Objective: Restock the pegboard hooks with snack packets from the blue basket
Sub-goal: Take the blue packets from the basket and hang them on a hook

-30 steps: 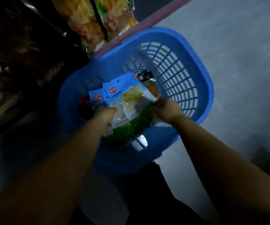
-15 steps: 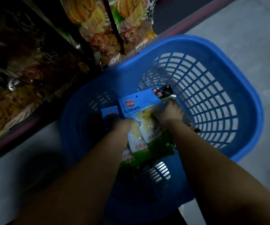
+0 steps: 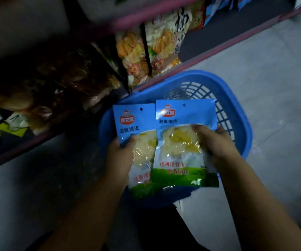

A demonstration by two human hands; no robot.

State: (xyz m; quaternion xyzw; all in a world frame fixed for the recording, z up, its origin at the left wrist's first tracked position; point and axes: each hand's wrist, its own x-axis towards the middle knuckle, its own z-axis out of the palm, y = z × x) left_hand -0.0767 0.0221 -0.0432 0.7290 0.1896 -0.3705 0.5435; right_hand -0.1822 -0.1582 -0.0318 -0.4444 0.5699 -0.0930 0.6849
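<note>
Snack packets, two alike in blue, clear and green plastic, are held upright over the blue plastic slatted basket (image 3: pixel 236 98) on the grey floor. Left hand (image 3: pixel 119 153) pinches the left packet (image 3: pixel 137 127) by its edge, its grip closed on it. Right hand (image 3: pixel 216 140) curls round the right packet (image 3: pixel 184 134), which overlaps the first. Bagged snacks (image 3: pixel 133 51) fill the far shelf.
</note>
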